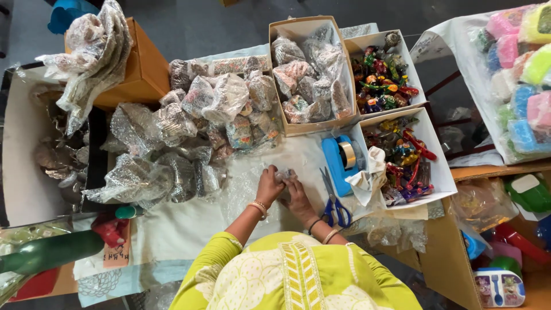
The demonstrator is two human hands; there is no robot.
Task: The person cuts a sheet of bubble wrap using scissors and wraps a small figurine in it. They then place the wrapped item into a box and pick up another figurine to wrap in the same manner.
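Both of my hands meet at the middle of the table over a small packet in clear plastic wrap [283,174]. My left hand [269,185] presses on its left side and my right hand [297,195] holds its right side. The packet is mostly hidden under my fingers. A sheet of clear bubble wrap [241,189] lies under and left of my hands. Blue-handled scissors [334,201] lie just right of my right hand. A blue tape dispenser [342,159] stands beyond them.
A heap of plastic-wrapped packets [201,126] covers the table's left. A cardboard box [307,72] of wrapped packets stands behind. Two white boxes [410,57] [439,166] hold colourful trinkets. Pastel items in plastic [519,80] lie at far right. A white cloth [367,175] sits by the dispenser.
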